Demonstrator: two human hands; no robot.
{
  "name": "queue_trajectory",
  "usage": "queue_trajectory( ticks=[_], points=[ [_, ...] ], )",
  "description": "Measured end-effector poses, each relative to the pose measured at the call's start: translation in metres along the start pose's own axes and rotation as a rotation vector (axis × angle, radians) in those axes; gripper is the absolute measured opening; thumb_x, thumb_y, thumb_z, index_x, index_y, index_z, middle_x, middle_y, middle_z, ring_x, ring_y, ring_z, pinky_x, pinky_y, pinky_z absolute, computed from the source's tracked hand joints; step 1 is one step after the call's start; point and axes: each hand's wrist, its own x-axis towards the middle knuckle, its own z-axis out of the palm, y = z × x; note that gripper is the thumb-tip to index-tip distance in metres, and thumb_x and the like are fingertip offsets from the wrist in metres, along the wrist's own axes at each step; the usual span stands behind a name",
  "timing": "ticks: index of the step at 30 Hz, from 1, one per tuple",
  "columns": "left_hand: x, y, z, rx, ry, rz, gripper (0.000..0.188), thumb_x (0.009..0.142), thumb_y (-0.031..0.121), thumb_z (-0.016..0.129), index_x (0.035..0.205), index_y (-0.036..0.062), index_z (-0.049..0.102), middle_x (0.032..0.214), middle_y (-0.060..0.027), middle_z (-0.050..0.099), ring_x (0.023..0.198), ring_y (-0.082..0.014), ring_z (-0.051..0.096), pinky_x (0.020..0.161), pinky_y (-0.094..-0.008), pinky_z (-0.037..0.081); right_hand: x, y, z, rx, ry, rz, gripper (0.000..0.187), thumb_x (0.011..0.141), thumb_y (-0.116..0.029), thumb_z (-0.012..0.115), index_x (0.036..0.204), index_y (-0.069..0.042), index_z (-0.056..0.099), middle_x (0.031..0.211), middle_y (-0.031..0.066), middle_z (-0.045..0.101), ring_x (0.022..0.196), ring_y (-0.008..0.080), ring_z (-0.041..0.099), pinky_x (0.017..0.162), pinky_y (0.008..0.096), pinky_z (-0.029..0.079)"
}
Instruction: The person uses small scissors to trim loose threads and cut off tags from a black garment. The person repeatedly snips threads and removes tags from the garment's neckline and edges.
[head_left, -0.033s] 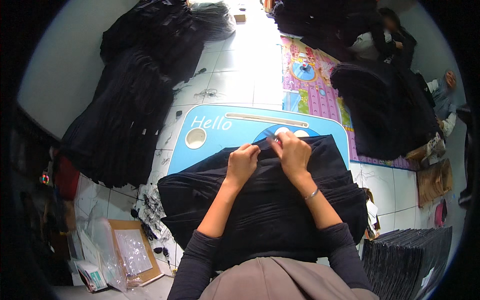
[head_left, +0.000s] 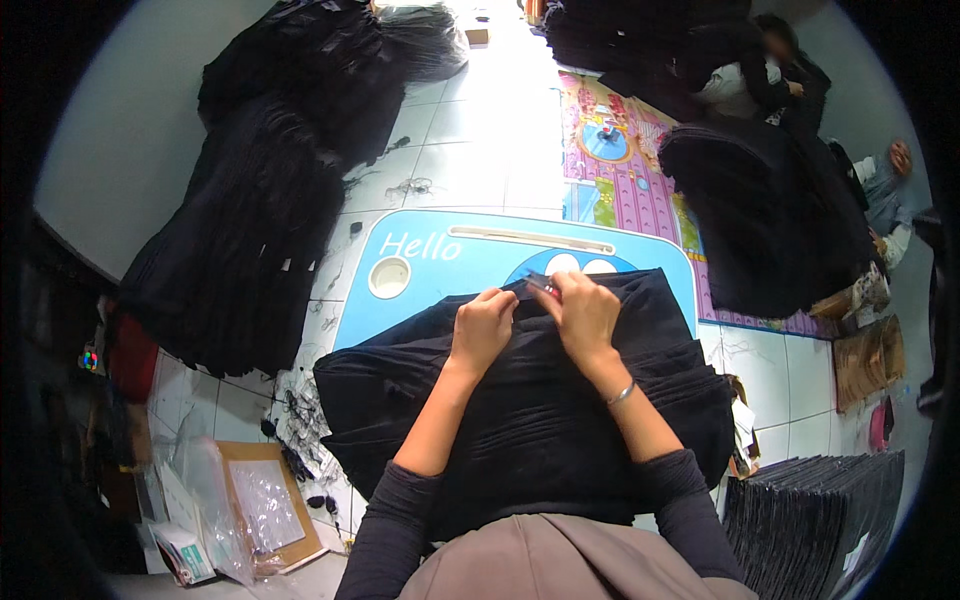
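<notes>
A pile of black cloth pieces covers my lap and the near part of a light blue lap table. At the cloth's far edge, my left hand is closed, pinching that edge between thumb and fingers. My right hand is wrapped around small thread snips with a red part showing. Their blades point up and to the left, just right of my left fingertips, and are slightly blurred. Whether the blades touch the cloth, I cannot tell.
Large black cloth stacks stand at the left and right. Thread scraps litter the tiles. A bundle of dark flat packs sits at lower right, cardboard and plastic at lower left. Other people are at upper right.
My right hand and the snips have shifted slightly left, closer to my left fingertips. My left hand keeps its pinch on the cloth.
</notes>
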Motion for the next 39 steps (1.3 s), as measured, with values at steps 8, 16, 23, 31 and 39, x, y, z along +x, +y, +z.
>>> queue_trajectory(
  ticks=[8,16,23,31,39],
  points=[
    [0.001,0.002,-0.003,-0.071,-0.014,-0.065,0.006,0.089,0.007,0.061,0.09,0.0023,0.063,0.087,-0.0157,0.063,0.079,-0.0387,0.064,0.067,-0.044,0.052,-0.023,-0.005,0.004,-0.027,-0.071,0.02,0.037,0.081,-0.045,0.07,0.073,-0.01,0.062,0.068,0.0059,0.064,0.06,0.0249,0.065,0.055,0.0358,0.05],
    [0.0,0.003,-0.002,-0.053,-0.021,-0.093,0.006,0.089,0.007,0.06,0.091,0.002,0.063,0.09,-0.0169,0.063,0.081,-0.039,0.064,0.07,-0.0446,0.052,-0.018,-0.008,0.012,-0.031,-0.095,-0.034,0.034,0.08,-0.041,0.071,0.07,-0.009,0.063,0.069,0.0052,0.066,0.062,0.0232,0.066,0.057,0.0352,0.05],
    [0.0,-0.006,0.0,-0.083,-0.026,-0.131,0.01,0.088,0.007,0.061,0.092,-0.0008,0.065,0.089,-0.0176,0.064,0.08,-0.0368,0.065,0.07,-0.042,0.052,-0.014,-0.011,0.014,-0.092,-0.156,-0.011,0.036,0.082,-0.042,0.07,0.07,-0.009,0.065,0.068,0.0082,0.067,0.063,0.0241,0.068,0.056,0.0355,0.051],
    [0.0,-0.014,0.001,-0.284,0.02,-0.281,0.011,0.085,0.005,0.065,0.091,-0.0036,0.067,0.085,-0.0171,0.065,0.074,-0.0299,0.066,0.069,-0.0368,0.051,-0.009,-0.008,0.01,0.055,-0.234,0.001,0.038,0.08,-0.046,0.07,0.069,-0.009,0.069,0.064,0.0126,0.065,0.062,0.0277,0.068,0.055,0.0388,0.05],
    [-0.001,-0.01,-0.001,-0.242,-0.019,-0.244,0.009,0.085,0.005,0.066,0.091,-0.0026,0.067,0.086,-0.0169,0.065,0.074,-0.0298,0.066,0.068,-0.0358,0.05,-0.01,-0.004,0.018,0.098,-0.213,-0.016,0.037,0.083,-0.046,0.068,0.069,-0.012,0.072,0.06,0.0114,0.063,0.057,0.0286,0.065,0.053,0.0384,0.048]
  ],
)
